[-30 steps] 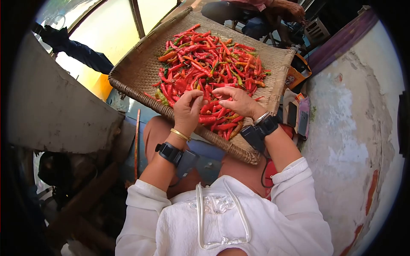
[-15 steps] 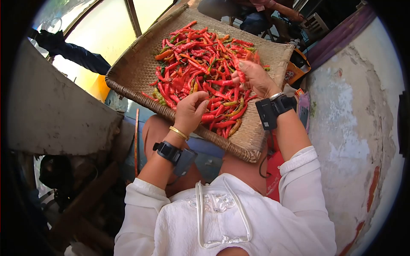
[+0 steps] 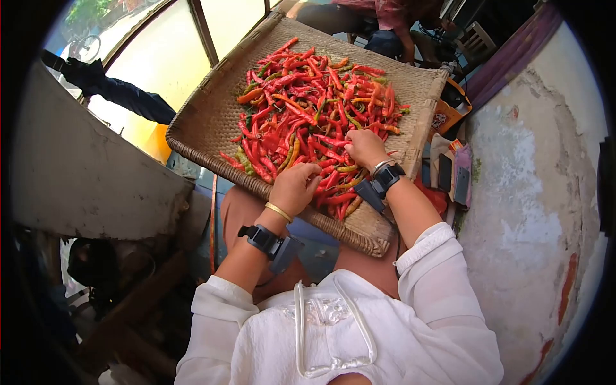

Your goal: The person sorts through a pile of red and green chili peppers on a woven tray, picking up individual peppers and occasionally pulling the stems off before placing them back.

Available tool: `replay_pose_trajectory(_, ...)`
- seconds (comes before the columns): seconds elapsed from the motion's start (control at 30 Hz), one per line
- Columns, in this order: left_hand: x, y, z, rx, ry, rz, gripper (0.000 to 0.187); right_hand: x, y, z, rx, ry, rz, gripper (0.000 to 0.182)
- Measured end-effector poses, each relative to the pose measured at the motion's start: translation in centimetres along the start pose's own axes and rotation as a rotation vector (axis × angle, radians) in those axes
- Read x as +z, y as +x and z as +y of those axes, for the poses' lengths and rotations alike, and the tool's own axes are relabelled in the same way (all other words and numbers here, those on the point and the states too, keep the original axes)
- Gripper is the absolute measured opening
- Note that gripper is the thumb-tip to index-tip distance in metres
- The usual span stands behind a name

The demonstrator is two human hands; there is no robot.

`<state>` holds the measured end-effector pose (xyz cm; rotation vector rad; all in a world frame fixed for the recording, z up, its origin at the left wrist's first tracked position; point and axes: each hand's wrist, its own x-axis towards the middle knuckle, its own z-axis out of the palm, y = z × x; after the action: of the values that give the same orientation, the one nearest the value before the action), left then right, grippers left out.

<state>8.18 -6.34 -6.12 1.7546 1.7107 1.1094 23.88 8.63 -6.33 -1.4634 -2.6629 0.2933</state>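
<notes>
A shallow woven basket [image 3: 221,128] rests tilted across my knees, heaped with red chili peppers [image 3: 301,96], some orange, yellow or green. Over the near edge of the heap, my left hand [image 3: 294,189] has its fingers curled together; anything between them is too hidden to name. My right hand [image 3: 367,150] is lower right on the heap, fingers bent inward with their tips against the chilies. Whether it grips one cannot be made out. Both wrists carry black strapped devices.
Another person [image 3: 398,19] sits beyond the basket's far edge. A dark folded umbrella [image 3: 128,96] juts in at left. Right of the basket are an orange bag [image 3: 449,109] and phones [image 3: 461,185] beside a worn wall [image 3: 526,186].
My right hand has come down and left from the upper right of the heap, where it held a red chili pepper. My left hand has shifted slightly right and down.
</notes>
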Motion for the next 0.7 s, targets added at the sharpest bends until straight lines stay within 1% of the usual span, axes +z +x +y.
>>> replay_pose_trajectory(0.03, 0.1, -0.1, 0.0, 0.026, 0.029, 0.019, 0.013, -1.2, -0.7, -0.5, 0.017, 0.088, 0.031, 0.017)
replay_pose_trajectory(0.07, 0.1, -0.1, 0.1, 0.028, 0.028, 0.022, 0.013, -2.0, -1.1, -0.5, 0.016, 0.085, 0.032, 0.017)
replay_pose_trajectory(0.17, 0.4, -0.1, 0.2, 0.072, 0.110, 0.017, 0.013, -4.1, -2.4, 0.4, -0.043, 0.373, -0.140, 0.018)
replay_pose_trajectory(0.2, 0.4, 0.0, 0.3, 0.086, 0.155, -0.007, 0.013, -5.0, -2.5, 0.5, -0.037, 0.376, -0.141, 0.018)
replay_pose_trajectory(0.27, 0.5, 0.1, 0.3, 0.100, 0.203, -0.036, 0.013, -6.9, -1.8, 0.7, 0.097, 0.575, -0.293, 0.016)
replay_pose_trajectory(0.33, 0.7, 0.1, 0.2, 0.074, 0.278, -0.070, 0.014, -9.2, -0.5, 1.0, 0.182, 0.920, -0.260, 0.018)
replay_pose_trajectory(0.37, 0.7, 0.1, 0.3, 0.074, 0.279, -0.072, 0.014, -9.7, 0.2, 1.0, 0.144, 1.148, -0.059, 0.028)
replay_pose_trajectory(0.4, 0.7, 0.1, 0.3, 0.041, 0.330, -0.120, 0.016, -9.8, 0.9, 0.7, 0.172, 1.275, 0.153, 0.040)
replay_pose_trajectory(0.43, 0.7, 0.1, 0.4, 0.008, 0.380, -0.165, 0.018, -9.5, 1.4, 0.9, 0.199, 1.143, 0.209, 0.042)
replay_pose_trajectory(0.47, 0.8, 0.1, 0.3, 0.006, 0.380, -0.162, 0.018, -8.5, 1.7, 1.3, 0.225, 1.010, 0.262, 0.045)
replay_pose_trajectory(0.53, 0.8, 0.4, 0.3, -0.024, 0.450, -0.241, 0.021, -5.5, 1.2, 1.1, 0.061, 0.602, 0.084, 0.045)
replay_pose_trajectory(0.57, 0.8, 0.5, 0.3, -0.031, 0.448, -0.235, 0.021, -4.6, 0.3, 0.7, 0.003, 0.377, -0.117, 0.041)
replay_pose_trajectory(0.6, 0.7, 0.7, 0.7, -0.048, 0.484, -0.274, 0.021, -3.4, -0.5, 0.2, -0.004, 0.219, -0.301, 0.037)
replay_pose_trajectory(0.63, 0.5, 0.8, 0.9, -0.063, 0.522, -0.318, 0.021, -2.4, -1.4, -0.5, -0.022, 0.076, -0.352, 0.034)
replay_pose_trajectory(0.67, 0.4, 1.0, 0.9, -0.066, 0.523, -0.324, 0.021, -1.7, -2.1, -0.9, -0.052, -0.034, -0.355, 0.026)
replay_pose_trajectory(0.7, 0.4, 1.2, 0.9, -0.082, 0.527, -0.359, 0.021, -1.3, -2.9, -1.4, -0.071, -0.101, -0.292, 0.022)
